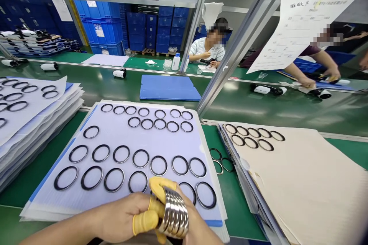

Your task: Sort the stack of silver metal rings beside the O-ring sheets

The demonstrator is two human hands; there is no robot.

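The green bench (234, 203) lies under everything. On it, straight ahead of you, sits the white sheet (120, 138), with rows of black rings (140, 158) laid flat on it. Just beside the white sheet, on its right, is a beige sheet (301, 183) carrying a few more rings at its far corner. Left of the white sheet stands a pile of sheets (34, 122), and its top one also bears rings. Beyond the white sheet's far edge lies a blue board (169, 88). Over the white sheet's near edge your left hand (123, 216) and right hand (201, 227) meet. Your fingers, some in yellow cots, are closed around a stack of silver rings (174, 214) held on edge between both hands. Three loose black rings (220, 160) lie on the bench just off the white sheet's right edge.
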